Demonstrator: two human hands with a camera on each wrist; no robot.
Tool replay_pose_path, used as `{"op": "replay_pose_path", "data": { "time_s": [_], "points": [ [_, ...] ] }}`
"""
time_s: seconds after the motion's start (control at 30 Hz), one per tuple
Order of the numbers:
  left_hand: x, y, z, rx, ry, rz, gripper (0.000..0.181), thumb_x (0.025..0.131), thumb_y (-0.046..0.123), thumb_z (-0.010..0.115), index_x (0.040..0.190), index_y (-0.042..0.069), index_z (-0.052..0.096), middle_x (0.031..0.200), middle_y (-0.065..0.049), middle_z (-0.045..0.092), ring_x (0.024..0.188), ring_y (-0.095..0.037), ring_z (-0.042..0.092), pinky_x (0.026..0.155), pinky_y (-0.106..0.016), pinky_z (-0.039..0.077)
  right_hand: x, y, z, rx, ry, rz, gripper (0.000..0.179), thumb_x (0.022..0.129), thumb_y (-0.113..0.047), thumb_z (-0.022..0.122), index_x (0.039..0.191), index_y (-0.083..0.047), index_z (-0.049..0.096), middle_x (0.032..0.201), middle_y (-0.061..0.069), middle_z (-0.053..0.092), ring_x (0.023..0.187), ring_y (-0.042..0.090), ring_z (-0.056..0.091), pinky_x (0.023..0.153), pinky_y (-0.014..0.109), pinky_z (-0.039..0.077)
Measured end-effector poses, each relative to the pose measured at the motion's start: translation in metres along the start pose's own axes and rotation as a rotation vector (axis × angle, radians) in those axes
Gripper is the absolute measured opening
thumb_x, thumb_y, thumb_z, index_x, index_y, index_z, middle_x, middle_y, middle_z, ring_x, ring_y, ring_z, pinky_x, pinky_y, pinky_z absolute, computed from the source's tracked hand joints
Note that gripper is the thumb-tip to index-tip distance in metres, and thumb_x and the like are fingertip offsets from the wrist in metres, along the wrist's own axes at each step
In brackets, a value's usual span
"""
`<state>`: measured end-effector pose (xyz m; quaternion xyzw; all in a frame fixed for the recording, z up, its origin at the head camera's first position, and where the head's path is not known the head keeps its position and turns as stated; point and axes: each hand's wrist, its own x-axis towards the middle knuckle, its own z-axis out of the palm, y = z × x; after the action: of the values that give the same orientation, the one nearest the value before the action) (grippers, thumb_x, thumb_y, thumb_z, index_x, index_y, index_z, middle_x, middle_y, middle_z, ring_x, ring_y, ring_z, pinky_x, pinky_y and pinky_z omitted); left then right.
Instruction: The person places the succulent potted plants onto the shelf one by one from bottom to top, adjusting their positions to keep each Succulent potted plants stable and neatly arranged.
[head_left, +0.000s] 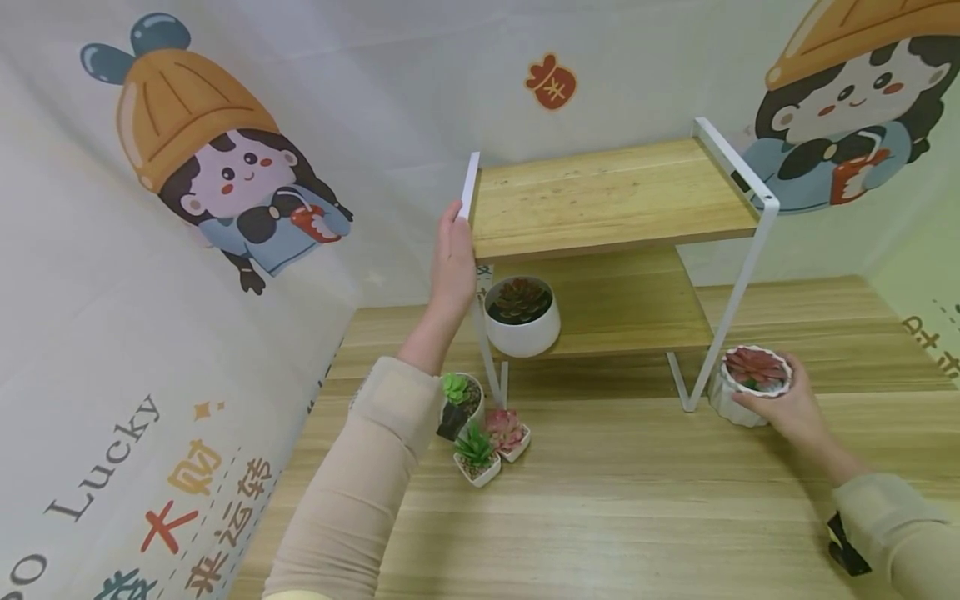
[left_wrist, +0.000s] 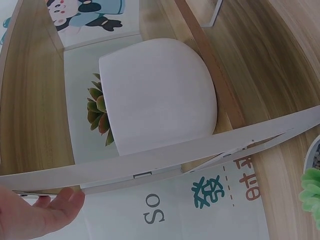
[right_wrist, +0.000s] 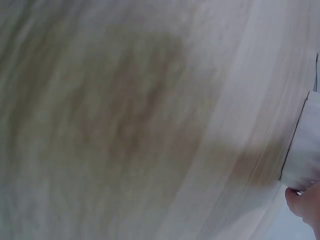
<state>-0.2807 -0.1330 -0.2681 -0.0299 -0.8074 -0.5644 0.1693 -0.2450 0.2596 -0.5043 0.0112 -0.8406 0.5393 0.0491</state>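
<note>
here, before a printed wall (head_left: pixel 390 108), left hand (head_left: pixel 452 267) grips shelf (head_left: pixel 615 196) on wood-grain table (head_left: pixel 585 508); right hand (head_left: pixel 795 414), pot (head_left: pixel 727 402).

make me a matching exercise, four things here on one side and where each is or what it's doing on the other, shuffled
1. left hand
2. right hand
3. round white pot
4. small pink succulent

A. on the lower shelf
B. on the tabletop, beside the spiky green plant
C. touching the white side frame
D. gripping the fluted pot

Pairs: 1-C; 2-D; 3-A; 4-B
</note>
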Motion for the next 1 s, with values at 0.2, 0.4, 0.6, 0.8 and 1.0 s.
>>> {"op": "replay_pose_path", "data": {
  "time_s": [0.2, 0.4, 0.6, 0.8, 1.0],
  "points": [
    [0.0, 0.001, 0.001, -0.007, -0.004, 0.009, 0.05, 0.099, 0.029, 0.018, 0.144, 0.009, 0.022, 0.148, -0.009, 0.026, 0.136, -0.021, 0.024, 0.111, -0.035, 0.02, -0.002, 0.002, 0.005, 0.071, 0.037, 0.063, 0.094, 0.081, -0.014, 0.068, 0.141, 0.005, -0.001, 0.139, 0.032, 0.019, 0.123, 0.033, 0.029, 0.079, -0.001, 0.026],
    [-0.001, 0.001, 0.0, -0.004, -0.001, 0.015, 0.05, 0.099, 0.029, 0.018, 0.144, 0.008, 0.023, 0.148, -0.009, 0.027, 0.136, -0.021, 0.024, 0.111, -0.033, 0.019, -0.002, 0.006, 0.01, 0.104, 0.094, 0.057, 0.085, 0.079, -0.011, 0.069, 0.139, 0.003, 0.01, 0.131, 0.018, 0.031, 0.111, 0.009, 0.04, 0.079, 0.001, 0.03],
    [0.0, 0.001, 0.001, -0.004, -0.002, 0.018, 0.049, 0.099, 0.027, 0.018, 0.144, 0.007, 0.022, 0.148, -0.01, 0.027, 0.136, -0.021, 0.023, 0.111, -0.033, 0.019, 0.003, 0.01, 0.013, 0.51, 0.085, -0.225, 0.058, 0.069, 0.021, 0.063, 0.115, -0.012, 0.05, 0.104, -0.016, 0.061, 0.091, -0.005, 0.057, 0.08, 0.005, 0.041],
    [0.0, 0.001, 0.001, -0.002, -0.006, 0.012, 0.05, 0.099, 0.028, 0.018, 0.144, 0.007, 0.022, 0.149, -0.01, 0.026, 0.137, -0.021, 0.023, 0.112, -0.033, 0.019, 0.005, 0.012, 0.015, 0.594, 0.077, -0.294, 0.06, 0.065, 0.027, 0.06, 0.108, -0.014, 0.057, 0.099, -0.014, 0.066, 0.09, -0.003, 0.061, 0.079, 0.006, 0.042],
    [-0.001, 0.002, 0.0, 0.004, -0.006, 0.007, 0.05, 0.099, 0.029, 0.017, 0.144, 0.009, 0.022, 0.149, -0.009, 0.026, 0.136, -0.021, 0.024, 0.111, -0.035, 0.02, -0.001, 0.008, 0.013, 0.343, 0.139, -0.148, 0.06, 0.069, 0.013, 0.068, 0.111, -0.023, 0.046, 0.099, -0.024, 0.054, 0.088, -0.011, 0.052, 0.076, 0.003, 0.038]
  ]
}}
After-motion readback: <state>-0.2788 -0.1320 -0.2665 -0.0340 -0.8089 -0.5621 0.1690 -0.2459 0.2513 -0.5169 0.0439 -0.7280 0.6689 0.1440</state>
